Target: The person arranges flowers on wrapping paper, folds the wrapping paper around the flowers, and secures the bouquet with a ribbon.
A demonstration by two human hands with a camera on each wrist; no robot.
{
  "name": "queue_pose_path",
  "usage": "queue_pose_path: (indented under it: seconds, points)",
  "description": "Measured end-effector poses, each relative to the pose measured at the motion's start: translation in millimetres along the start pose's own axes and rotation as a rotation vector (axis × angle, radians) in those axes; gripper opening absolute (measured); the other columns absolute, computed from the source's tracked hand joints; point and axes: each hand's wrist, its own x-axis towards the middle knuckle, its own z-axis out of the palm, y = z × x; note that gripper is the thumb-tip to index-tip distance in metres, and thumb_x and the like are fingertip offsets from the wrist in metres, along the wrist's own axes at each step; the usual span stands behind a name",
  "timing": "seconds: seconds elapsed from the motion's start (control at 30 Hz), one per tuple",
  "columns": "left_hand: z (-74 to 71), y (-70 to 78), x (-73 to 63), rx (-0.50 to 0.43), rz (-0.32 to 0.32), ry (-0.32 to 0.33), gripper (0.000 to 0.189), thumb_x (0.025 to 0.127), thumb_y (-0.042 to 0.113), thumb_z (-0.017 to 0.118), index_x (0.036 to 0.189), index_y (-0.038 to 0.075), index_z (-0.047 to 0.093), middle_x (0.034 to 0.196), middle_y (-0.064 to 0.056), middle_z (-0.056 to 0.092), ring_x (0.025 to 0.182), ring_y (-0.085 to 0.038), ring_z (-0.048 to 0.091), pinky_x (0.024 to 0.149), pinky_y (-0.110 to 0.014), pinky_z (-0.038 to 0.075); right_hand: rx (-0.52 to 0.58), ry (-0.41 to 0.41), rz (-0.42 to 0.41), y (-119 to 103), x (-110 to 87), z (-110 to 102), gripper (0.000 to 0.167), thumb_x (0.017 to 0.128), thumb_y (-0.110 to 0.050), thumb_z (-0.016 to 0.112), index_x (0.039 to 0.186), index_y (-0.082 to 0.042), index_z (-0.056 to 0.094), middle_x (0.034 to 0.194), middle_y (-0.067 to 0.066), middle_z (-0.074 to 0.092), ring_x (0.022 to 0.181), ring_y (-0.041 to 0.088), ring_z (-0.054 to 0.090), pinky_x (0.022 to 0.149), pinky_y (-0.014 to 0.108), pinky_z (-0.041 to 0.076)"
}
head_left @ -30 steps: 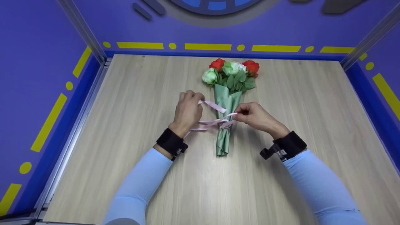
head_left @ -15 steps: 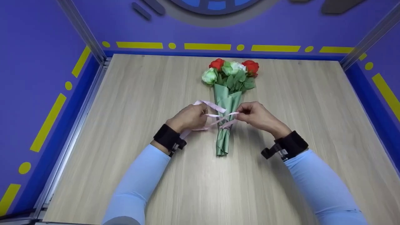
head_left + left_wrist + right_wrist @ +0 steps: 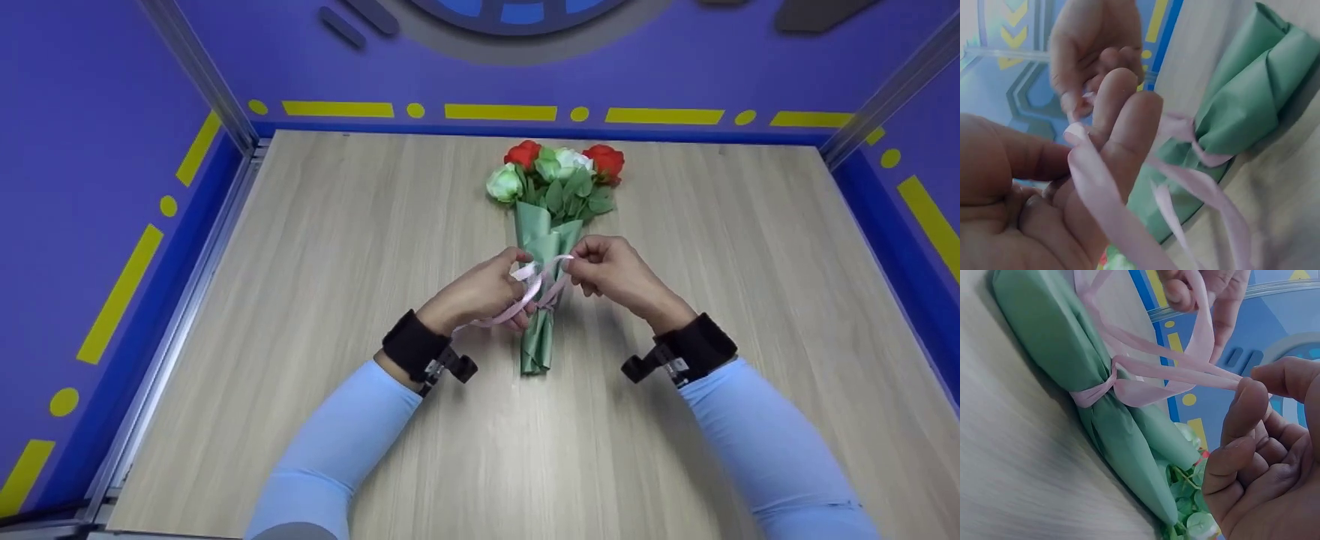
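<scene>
A bouquet with red and pale green-white flowers (image 3: 505,183) lies on the table, wrapped in green paper (image 3: 537,346). Pink ribbon (image 3: 1094,395) is cinched around the wrapped stems, with loose lengths rising from it. My right hand (image 3: 619,277), just right of the wrap, pinches a doubled part of the ribbon between thumb and fingertip. At the wrap's left side, my left hand (image 3: 484,291) has another ribbon length draped across its fingers, near the thumb tip. Two of its fingers extend toward the right hand in the left wrist view. The ribbon partly hides its grip.
The wood-grain table (image 3: 300,247) spreads around the bouquet. Blue-purple panels (image 3: 495,67) with yellow marks stand along the back and both sides. Each wrist wears a black strap (image 3: 697,349) with a small camera.
My left hand has moved right toward the wrap, bringing its ribbon length across near the right hand. The right hand has risen slightly, still pinching the ribbon. The bouquet stays in place.
</scene>
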Motion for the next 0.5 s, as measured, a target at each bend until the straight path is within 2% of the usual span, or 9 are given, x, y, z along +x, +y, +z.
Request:
queue_pose_path:
  seconds: [0.07,0.17,0.27,0.37,0.5]
  points:
    - [5.6,0.5,4.3,0.124,0.021,0.028,0.061,0.103,0.004,0.054,0.159,0.009,0.032,0.105,-0.021,0.075,0.074,-0.024,0.076,0.082,-0.049,0.063,0.015,0.001,-0.013,-0.2,-0.1,0.6,0.013,0.1,-0.014,0.069,0.095,-0.004,0.065,0.072,0.003,0.062,0.056,0.009,0.054,0.052,0.021,0.042]
    - [12.3,2.6,11.4,0.325,0.048,0.092,0.064,0.099,0.012,0.067,0.157,0.011,0.04,0.096,-0.01,0.076,0.073,-0.019,0.073,0.075,-0.037,0.061,0.035,0.003,-0.032,-0.5,0.0,1.7,0.015,0.101,-0.016,0.07,0.094,-0.004,0.065,0.067,-0.003,0.055,0.056,0.009,0.049,0.053,0.021,0.039]
    - [17.7,5.2,17.6,0.499,0.084,0.142,0.062,0.095,0.018,0.074,0.152,0.013,0.049,0.089,0.0,0.074,0.074,-0.01,0.067,0.068,-0.025,0.052,0.059,0.003,-0.05,-0.9,-0.4,2.8,0.016,0.101,-0.018,0.072,0.094,-0.005,0.065,0.065,-0.005,0.05,0.057,0.008,0.044,0.054,0.022,0.035]
    - [21.6,5.3,22.0,0.54,0.124,0.145,0.049,0.096,0.016,0.072,0.143,0.014,0.06,0.09,0.001,0.075,0.076,-0.013,0.069,0.066,-0.023,0.051,0.084,-0.005,-0.063,-1.5,-0.7,3.9,0.017,0.1,-0.018,0.073,0.094,-0.004,0.066,0.065,-0.005,0.049,0.057,0.009,0.042,0.054,0.023,0.033]
    - [23.2,3.1,27.2,0.494,0.166,0.137,0.018,0.1,0.017,0.068,0.117,0.014,0.07,0.087,-0.003,0.077,0.075,-0.023,0.072,0.059,-0.023,0.052,0.094,-0.003,-0.06,-2.1,-0.7,5.8,0.016,0.099,-0.013,0.072,0.098,0.002,0.066,0.067,-0.003,0.053,0.057,0.009,0.045,0.054,0.022,0.036]
